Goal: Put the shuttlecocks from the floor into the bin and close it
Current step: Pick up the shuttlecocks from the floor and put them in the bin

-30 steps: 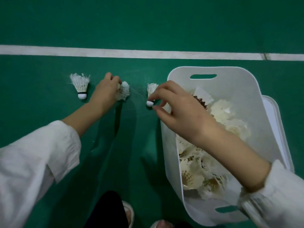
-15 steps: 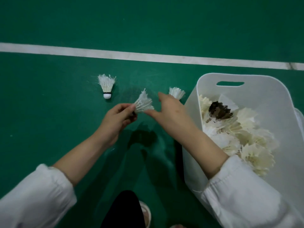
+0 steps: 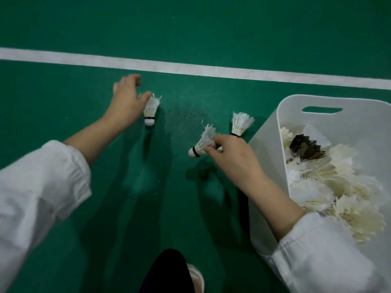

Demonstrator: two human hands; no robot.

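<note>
Three shuttlecocks are not yet binned. One on the floor (image 3: 211,39), the left shuttlecock (image 3: 150,112), is touched by the spread left hand (image 3: 127,102); two shuttlecocks (image 3: 203,142) are pinched in the right hand (image 3: 234,159). The bin (image 3: 296,106), already heaped with many, is seen open; no lid can be made out.

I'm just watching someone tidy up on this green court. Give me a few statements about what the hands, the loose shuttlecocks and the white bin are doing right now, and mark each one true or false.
1. The right hand holds two shuttlecocks. True: one tilts left, another stands upright.
2. The left hand is over the bin. False: it reaches for a shuttlecock on the floor, left of the bin.
3. The bin is empty. False: it holds many shuttlecocks.
4. One shuttlecock in the bin is dark. True.
5. The bin is shut. False: it is open at the top.
</note>
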